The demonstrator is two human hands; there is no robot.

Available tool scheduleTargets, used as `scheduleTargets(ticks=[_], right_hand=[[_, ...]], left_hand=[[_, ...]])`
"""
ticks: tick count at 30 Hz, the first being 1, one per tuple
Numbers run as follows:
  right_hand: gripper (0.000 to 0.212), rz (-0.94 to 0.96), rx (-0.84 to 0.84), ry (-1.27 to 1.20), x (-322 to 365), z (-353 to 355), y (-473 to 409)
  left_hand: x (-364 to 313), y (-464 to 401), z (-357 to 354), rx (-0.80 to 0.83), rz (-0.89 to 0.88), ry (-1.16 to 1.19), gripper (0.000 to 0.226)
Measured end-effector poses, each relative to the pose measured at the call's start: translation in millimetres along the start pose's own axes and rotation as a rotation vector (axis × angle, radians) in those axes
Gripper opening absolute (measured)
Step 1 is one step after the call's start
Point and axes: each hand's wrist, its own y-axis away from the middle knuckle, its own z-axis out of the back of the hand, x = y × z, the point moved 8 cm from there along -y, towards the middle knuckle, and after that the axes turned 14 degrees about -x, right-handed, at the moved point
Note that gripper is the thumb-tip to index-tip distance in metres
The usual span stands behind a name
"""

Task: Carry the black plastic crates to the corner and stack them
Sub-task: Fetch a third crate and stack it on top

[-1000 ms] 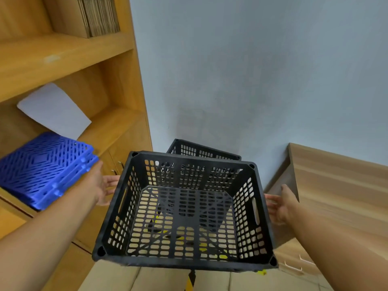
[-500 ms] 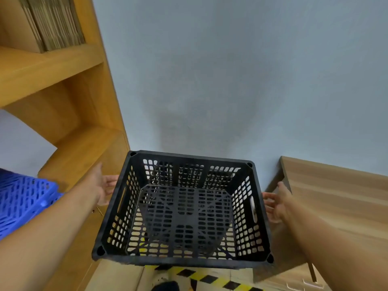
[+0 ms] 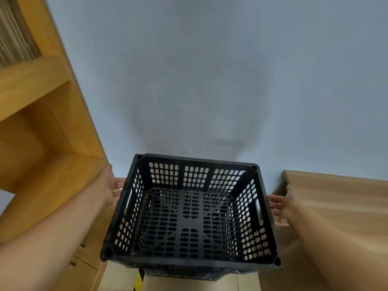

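Between both open hands, a black plastic crate point(image 3: 189, 211) sits upright with nothing inside it.

Its lattice floor and walls are bare, and the dark edge of a lower crate point(image 3: 180, 275) shows just beneath its near rim, so it appears to rest on that one. Left hand point(image 3: 108, 185) is just beside the crate's left wall, fingers point(image 3: 119, 183) straight and spread, gripping nothing; whether the tips touch the wall cannot be told. Right hand point(image 3: 281, 206) is blurred, fingers extended just off the right wall by the handle slot, holding nothing. Beyond the left hand stands a wooden shelf unit point(image 3: 42, 143); beyond the right, a wooden desk point(image 3: 340, 206); past the fingertips, the blue-grey wall point(image 3: 210, 80).
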Motion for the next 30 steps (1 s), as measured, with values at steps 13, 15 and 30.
scheduleTargets(ticks=[13,15,30], right_hand=[[0.071,0.019,-0.11,-0.04,35.8,-48.1,-35.2],[0.069,0.025,-0.116,-0.06,38.5,-51.7,-38.7],[0.041,0.249,-0.129,0.083,34.0,-40.5,-49.1]], left_hand=[[-42.0,-72.3,-41.6,0.015,0.089,-0.118,0.074],[-44.0,-78.5,-46.6,0.017,0.088,-0.129,0.074],[-39.9,-86.4,-59.6,0.05,-0.291,-0.305,0.039]])
